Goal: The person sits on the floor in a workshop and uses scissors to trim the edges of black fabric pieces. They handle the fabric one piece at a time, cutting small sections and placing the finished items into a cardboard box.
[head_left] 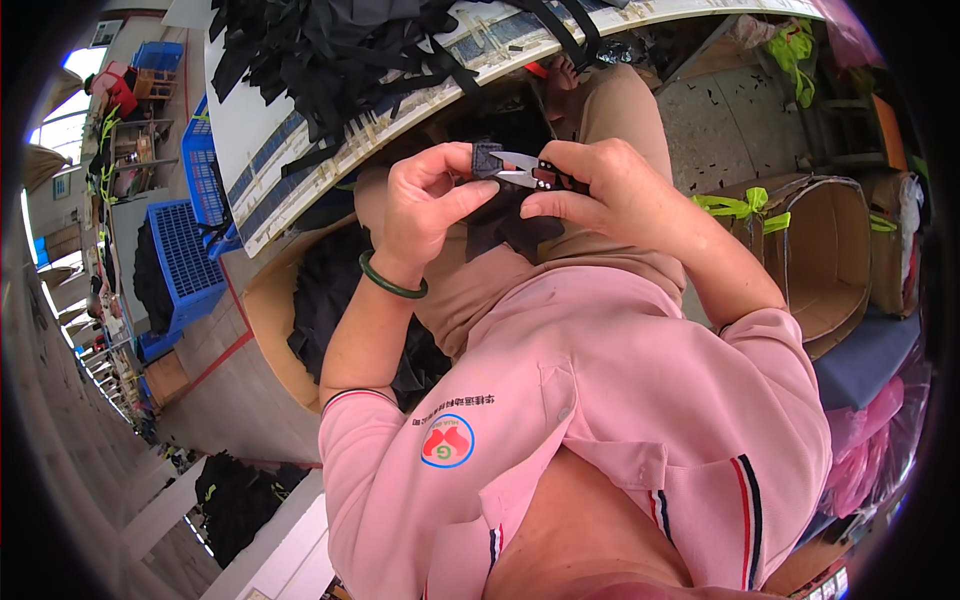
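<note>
My left hand (432, 200), with a dark green bangle at its wrist, pinches a small dark fabric piece (487, 160) between thumb and fingers. My right hand (612, 190) grips the black handles of a pair of thread snips (516, 179). Their two silver blades stand apart and point at the fabric piece, one tip touching or very near its edge. More dark fabric (510, 232) lies on my lap just below the hands. The far end of the fabric piece is partly hidden by my fingers.
A worktable (262, 190) ahead bears a heap of black fabric strips (330, 60), some hanging over its edge. A carton of dark pieces (275, 290) stands at my left, near blue crates (185, 262). At my right is an open cardboard box (825, 270) tied with yellow-green strips.
</note>
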The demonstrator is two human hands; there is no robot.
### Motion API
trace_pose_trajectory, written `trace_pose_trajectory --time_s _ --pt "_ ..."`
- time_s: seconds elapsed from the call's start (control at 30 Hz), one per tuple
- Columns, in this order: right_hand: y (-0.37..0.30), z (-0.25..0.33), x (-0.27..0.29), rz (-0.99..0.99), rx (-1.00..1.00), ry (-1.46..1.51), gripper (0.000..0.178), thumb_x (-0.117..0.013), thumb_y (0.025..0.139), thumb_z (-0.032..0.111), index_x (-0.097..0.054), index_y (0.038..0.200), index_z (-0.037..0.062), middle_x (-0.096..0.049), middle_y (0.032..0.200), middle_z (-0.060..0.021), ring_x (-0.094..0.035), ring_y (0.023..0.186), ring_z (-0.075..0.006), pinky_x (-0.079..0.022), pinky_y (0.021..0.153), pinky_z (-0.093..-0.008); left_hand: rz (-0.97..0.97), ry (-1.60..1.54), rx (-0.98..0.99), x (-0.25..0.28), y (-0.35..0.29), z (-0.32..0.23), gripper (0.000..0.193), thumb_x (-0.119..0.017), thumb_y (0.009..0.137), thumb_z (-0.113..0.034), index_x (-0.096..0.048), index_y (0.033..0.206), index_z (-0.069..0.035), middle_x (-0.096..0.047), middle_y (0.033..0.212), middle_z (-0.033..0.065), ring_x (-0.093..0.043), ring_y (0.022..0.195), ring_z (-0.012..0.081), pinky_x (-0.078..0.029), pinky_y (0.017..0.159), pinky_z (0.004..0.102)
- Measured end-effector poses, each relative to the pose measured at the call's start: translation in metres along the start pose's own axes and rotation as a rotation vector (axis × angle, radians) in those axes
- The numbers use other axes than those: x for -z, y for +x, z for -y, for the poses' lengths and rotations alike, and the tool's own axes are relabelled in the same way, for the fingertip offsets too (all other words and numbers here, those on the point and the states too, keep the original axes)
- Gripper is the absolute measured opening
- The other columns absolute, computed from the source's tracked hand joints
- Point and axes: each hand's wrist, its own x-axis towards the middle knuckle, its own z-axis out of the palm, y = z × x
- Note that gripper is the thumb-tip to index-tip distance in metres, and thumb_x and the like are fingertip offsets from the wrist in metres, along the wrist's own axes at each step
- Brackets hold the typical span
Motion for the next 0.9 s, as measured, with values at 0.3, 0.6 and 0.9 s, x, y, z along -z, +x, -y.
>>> trace_pose_trajectory --time_s 0.3,0.6,0.9 --pt "0.0015 0.0037 0.0019 0.011 0.041 -0.08 0.041 -0.069 0.08 0.041 -0.059 0.081 0.0014 -0.057 0.058 -0.0151 -0.058 0.057 -0.034 -0.044 0.054 -0.0407 0.041 -0.027 -0.042 0.0032 -0.0007 0.0032 0.018 -0.064 0.076 0.01 -0.065 0.092 0.003 -0.064 0.097 0.0068 -0.059 0.087 0.0117 -0.047 0.082 0.0263" --pt "0.0042 0.0032 -0.002 -0.08 0.16 -0.24 0.039 -0.068 0.08 0.04 -0.056 0.077 0.0037 -0.055 0.055 -0.0126 -0.059 0.056 -0.033 -0.045 0.052 -0.0404 0.059 0.037 -0.067 -0.0006 0.0014 -0.0008 0.015 -0.062 0.076 0.009 -0.064 0.089 0.002 -0.064 0.096 0.007 -0.059 0.087 0.0123 -0.047 0.082 0.0273" --pt "0.001 0.0029 -0.0004 -0.086 0.135 -0.295 0.039 -0.069 0.08 0.04 -0.055 0.073 0.004 -0.055 0.055 -0.0128 -0.058 0.056 -0.0337 -0.045 0.051 -0.041 0.022 0.105 -0.037 -0.0049 0.0012 -0.0052 0.011 -0.064 0.077 0.008 -0.063 0.087 0.003 -0.065 0.097 0.0082 -0.06 0.09 0.0122 -0.047 0.085 0.0265"
